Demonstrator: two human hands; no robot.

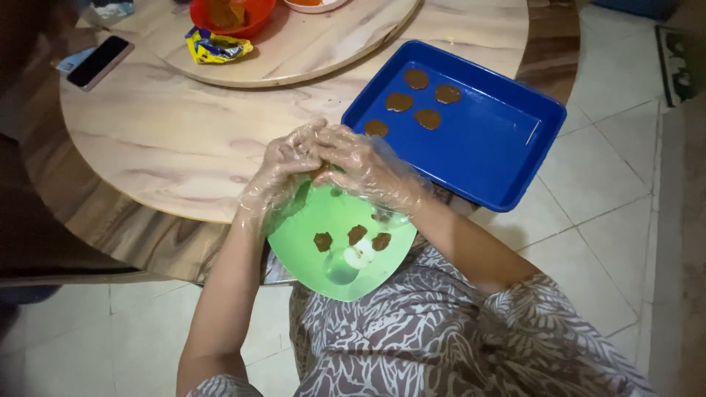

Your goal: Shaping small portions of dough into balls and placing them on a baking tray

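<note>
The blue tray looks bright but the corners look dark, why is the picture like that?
Head view: light falls mostly on the blue tray and the round table, while the left edge sinks into shadow; the clear gloves on the left hand and right hand catch small shiny glints; the table's rim curves, suggesting wide-lens distortion.

The small brown lump (pixel 321 171) pinched at mid-frame is almost wholly covered by the fingers (pixel 309 151) in clear plastic gloves, so its shape cannot be told. The upper rim of the light green plastic plate (pixel 334 276) lies hidden under both hands. At the top edge, the red plastic bowl (pixel 246 20) and the white dish (pixel 312 6) are cut off. The round pale wooden worktop (pixel 169 140) runs out of the frame's top. The upper left corner is dark and blurred.
</note>
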